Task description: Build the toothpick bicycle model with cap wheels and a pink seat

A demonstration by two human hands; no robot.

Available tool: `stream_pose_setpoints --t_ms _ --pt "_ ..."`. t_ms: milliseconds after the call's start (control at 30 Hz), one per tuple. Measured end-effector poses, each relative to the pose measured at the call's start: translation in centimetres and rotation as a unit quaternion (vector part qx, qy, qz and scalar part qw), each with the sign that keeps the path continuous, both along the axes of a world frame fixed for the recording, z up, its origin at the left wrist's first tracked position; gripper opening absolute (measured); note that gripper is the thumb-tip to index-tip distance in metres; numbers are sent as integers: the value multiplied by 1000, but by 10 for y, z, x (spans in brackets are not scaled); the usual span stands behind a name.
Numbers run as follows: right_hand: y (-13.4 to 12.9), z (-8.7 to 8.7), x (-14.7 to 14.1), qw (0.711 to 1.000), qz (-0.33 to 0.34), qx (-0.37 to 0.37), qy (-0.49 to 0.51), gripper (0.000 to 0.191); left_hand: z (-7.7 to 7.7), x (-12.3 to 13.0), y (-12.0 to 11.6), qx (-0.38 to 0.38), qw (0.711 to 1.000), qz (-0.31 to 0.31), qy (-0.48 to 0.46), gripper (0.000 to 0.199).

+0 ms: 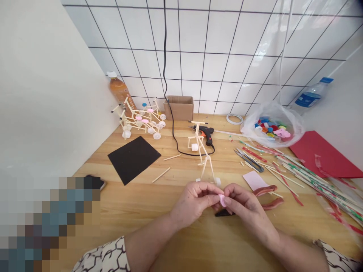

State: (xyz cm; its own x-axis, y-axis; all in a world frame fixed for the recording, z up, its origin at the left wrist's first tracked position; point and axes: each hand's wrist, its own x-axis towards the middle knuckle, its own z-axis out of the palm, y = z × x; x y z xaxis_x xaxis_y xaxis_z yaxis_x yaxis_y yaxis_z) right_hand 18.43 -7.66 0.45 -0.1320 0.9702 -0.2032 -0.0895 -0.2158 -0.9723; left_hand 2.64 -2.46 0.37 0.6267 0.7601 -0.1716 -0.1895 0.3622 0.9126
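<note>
A small pink piece (222, 200) is pinched between the fingertips of both hands, low in the middle of the view. My left hand (195, 202) grips its left side with thumb and fingers. From the right, my right hand (241, 202) holds it the same way. Just beyond the hands stands a small tricycle-like frame of thin sticks (200, 149) with white wheels. Pliers with reddish handles (275, 204) lie partly hidden under my right hand, their dark tip showing below the fingers.
Behind the stick frame lies a black glue gun (208, 134). Several stick models (141, 121), a bottle (120, 90) and black sheet (134, 159) are left. Scissors (251, 160), sticks, red paper (323, 155) and a bag of caps (272, 126) lie right.
</note>
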Motion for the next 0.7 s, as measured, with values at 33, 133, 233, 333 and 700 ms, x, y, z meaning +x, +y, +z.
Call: stream_pose_setpoints --t_ms 33,133,233,333,700 --pt "0 0 -1 1000 -4 -2 -1 20 0 0 0 1 1000 0 -1 9" --pt "-1 0 -1 1000 -12 -6 4 20 0 0 0 -2 1000 -3 -4 9" --pt "-1 -2 -1 1000 -9 -7 29 19 1 -1 0 -6 1000 -16 -8 9" --pt "1 -4 0 999 -1 -6 38 18 0 -1 1 -3 1000 -22 -11 10" --pt "-2 -3 1 999 22 -6 36 15 -4 0 1 -12 999 -25 -20 10"
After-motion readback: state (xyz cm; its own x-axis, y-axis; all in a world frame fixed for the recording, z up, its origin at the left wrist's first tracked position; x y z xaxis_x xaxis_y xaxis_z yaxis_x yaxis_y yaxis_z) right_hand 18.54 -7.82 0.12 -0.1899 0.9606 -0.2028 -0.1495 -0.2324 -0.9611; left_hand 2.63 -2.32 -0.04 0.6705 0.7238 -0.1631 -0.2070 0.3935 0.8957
